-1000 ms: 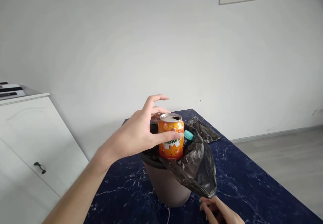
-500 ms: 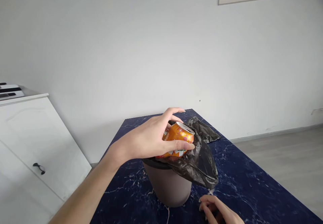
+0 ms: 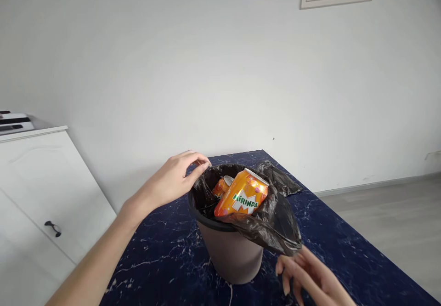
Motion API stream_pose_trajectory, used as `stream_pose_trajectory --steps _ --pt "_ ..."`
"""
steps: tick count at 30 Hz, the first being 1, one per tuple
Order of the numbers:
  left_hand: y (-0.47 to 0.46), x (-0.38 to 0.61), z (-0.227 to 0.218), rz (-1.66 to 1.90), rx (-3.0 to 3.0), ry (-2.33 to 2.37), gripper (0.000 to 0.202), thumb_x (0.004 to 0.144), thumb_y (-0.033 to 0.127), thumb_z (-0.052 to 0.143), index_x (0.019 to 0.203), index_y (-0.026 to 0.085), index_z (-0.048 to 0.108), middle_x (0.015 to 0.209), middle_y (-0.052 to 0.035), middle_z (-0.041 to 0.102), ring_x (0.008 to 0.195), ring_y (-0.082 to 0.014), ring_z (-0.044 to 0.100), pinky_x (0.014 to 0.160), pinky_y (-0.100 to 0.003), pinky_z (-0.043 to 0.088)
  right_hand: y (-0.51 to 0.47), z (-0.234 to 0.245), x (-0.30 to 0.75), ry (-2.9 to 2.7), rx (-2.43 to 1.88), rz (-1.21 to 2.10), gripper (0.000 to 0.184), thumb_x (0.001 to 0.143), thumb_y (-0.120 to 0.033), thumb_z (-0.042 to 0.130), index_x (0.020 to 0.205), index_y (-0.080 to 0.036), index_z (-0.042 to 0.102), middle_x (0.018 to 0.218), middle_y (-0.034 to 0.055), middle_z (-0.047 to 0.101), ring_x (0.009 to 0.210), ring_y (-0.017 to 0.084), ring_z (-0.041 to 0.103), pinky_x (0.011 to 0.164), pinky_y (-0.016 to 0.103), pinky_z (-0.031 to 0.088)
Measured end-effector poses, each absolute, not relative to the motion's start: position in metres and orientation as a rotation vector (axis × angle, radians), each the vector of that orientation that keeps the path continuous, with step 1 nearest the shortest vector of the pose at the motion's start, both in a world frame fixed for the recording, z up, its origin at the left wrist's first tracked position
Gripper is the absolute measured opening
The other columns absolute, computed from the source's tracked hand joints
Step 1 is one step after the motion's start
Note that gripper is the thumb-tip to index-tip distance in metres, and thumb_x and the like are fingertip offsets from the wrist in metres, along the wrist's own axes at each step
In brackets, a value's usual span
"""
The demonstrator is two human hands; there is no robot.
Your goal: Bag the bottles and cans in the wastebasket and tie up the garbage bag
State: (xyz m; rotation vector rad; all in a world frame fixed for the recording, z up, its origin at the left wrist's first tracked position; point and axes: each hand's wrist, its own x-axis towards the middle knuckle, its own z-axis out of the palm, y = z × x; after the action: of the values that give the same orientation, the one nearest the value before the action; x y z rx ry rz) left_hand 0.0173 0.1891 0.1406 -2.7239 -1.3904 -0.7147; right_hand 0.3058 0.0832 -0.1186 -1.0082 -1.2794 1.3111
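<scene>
My left hand [image 3: 184,172] is at the bin's left rim, thumb and fingertips pinched on the edge of the black bin bag [image 3: 275,212]. The bag lines a grey-brown waste bin [image 3: 229,251] with a black rim, and part of it spills over the front right. An orange Mirinda can [image 3: 243,195] leans tilted in the bin mouth, and a second orange can [image 3: 222,186] lies deeper behind it. My right hand [image 3: 310,274] is below the bag's hanging end, fingers bent and apart, the forefinger touching or just behind the plastic.
The bin stands on a dark blue marbled table [image 3: 165,255] against a white wall. Another crumpled black bag [image 3: 280,177] lies behind the bin to the right. A white cabinet [image 3: 41,195] with a black handle stands at the left.
My left hand has let go of the Mirinda can and moved left to the bag's edge. The can stays leaning in the bin. My right hand has moved up and right towards the bag's hanging end.
</scene>
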Motion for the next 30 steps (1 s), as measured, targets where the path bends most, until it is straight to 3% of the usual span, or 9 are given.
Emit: stream_pose_trajectory --steps 2,5,8,13,15,17,19,22,30 --pt "0.197 0.007 0.14 -0.591 -2.751 -1.391 0.043 0.11 0.06 0.049 0.119 0.029 0.076 0.132 -0.0068 0.075 0.122 -0.0284 0.069 0.108 -0.045 0.054 0.083 -0.083 0.307 -1.139 -0.971 1.318 0.066 0.098 -0.079 0.06 0.132 -0.023 0.062 0.076 0.0039 0.073 0.057 0.018 0.065 0.051 0.028 0.053" --pt "0.203 0.002 0.14 -0.381 -2.89 -1.328 0.038 0.106 0.06 0.056 0.125 0.034 0.076 0.153 -0.0058 0.063 0.142 -0.0312 0.057 0.119 -0.05 0.047 0.082 -0.032 0.304 -0.99 -0.891 1.406 0.082 0.1 -0.077 0.054 0.162 -0.029 0.032 0.067 -0.0019 0.068 0.046 0.019 0.063 0.04 0.025 0.043" --pt "0.204 0.009 0.144 -0.251 -2.987 -1.177 0.026 0.101 0.049 0.067 0.119 0.035 0.079 0.15 -0.005 0.066 0.15 -0.0321 0.05 0.123 -0.051 0.042 0.081 0.008 0.297 -0.977 -0.907 1.425 0.092 0.099 -0.081 0.053 0.169 -0.036 0.014 0.066 -0.0045 0.066 0.04 0.019 0.06 0.036 0.022 0.035" --pt "0.207 0.024 0.153 0.028 -2.956 -1.295 0.034 0.076 0.031 0.078 0.11 0.031 0.084 0.123 -0.0092 0.072 0.127 -0.0324 0.064 0.097 -0.04 0.057 0.083 0.041 0.284 -0.975 -1.008 1.34 0.094 0.089 -0.065 0.08 0.164 -0.035 0.031 0.069 -0.0066 0.065 0.05 0.016 0.059 0.044 0.022 0.042" --pt "0.209 0.028 0.152 0.111 -2.915 -1.248 0.026 0.071 0.026 0.077 0.095 0.029 0.086 0.109 -0.0086 0.073 0.119 -0.0326 0.064 0.088 -0.036 0.056 0.087 0.044 0.282 -0.94 -1.014 1.333 0.089 0.085 -0.06 0.086 0.158 -0.034 0.042 0.067 -0.0079 0.061 0.05 0.013 0.053 0.048 0.022 0.042" --pt "0.212 0.031 0.15 0.115 -2.883 -1.125 0.014 0.07 0.015 0.073 0.074 0.026 0.081 0.089 -0.0071 0.072 0.114 -0.032 0.061 0.086 -0.035 0.053 0.091 0.044 0.282 -0.885 -1.005 1.33 0.084 0.082 -0.058 0.09 0.152 -0.032 0.051 0.06 -0.01 0.051 0.049 0.009 0.043 0.05 0.02 0.039" --pt "0.214 0.031 0.146 0.065 -2.868 -1.034 0.023 0.068 0.003 0.067 0.059 0.024 0.071 0.075 -0.0051 0.07 0.11 -0.0302 0.06 0.091 -0.036 0.05 0.094 0.043 0.285 -0.827 -0.973 1.32 0.08 0.08 -0.056 0.093 0.147 -0.032 0.057 0.055 -0.0113 0.041 0.049 0.008 0.036 0.052 0.019 0.035" --pt "0.217 0.028 0.144 -0.064 -2.865 -1.007 0.029 0.07 -0.003 0.061 0.059 0.023 0.065 0.072 -0.0024 0.071 0.106 -0.0269 0.062 0.094 -0.036 0.047 0.096 0.044 0.292 -0.761 -0.909 1.306 0.072 0.078 -0.051 0.095 0.141 -0.033 0.063 0.056 -0.0108 0.035 0.051 0.008 0.032 0.052 0.018 0.033" --pt "0.217 0.004 0.138 -0.458 -2.86 -0.978 0.023 0.075 0.003 0.06 0.067 0.023 0.068 0.072 0.0027 0.071 0.082 -0.0196 0.065 0.09 -0.038 0.049 0.107 0.063 0.307 -0.768 -0.739 1.221 0.045 0.081 -0.037 0.092 0.121 -0.029 0.072 0.062 -0.0085 0.034 0.055 0.009 0.031 0.052 0.018 0.039"
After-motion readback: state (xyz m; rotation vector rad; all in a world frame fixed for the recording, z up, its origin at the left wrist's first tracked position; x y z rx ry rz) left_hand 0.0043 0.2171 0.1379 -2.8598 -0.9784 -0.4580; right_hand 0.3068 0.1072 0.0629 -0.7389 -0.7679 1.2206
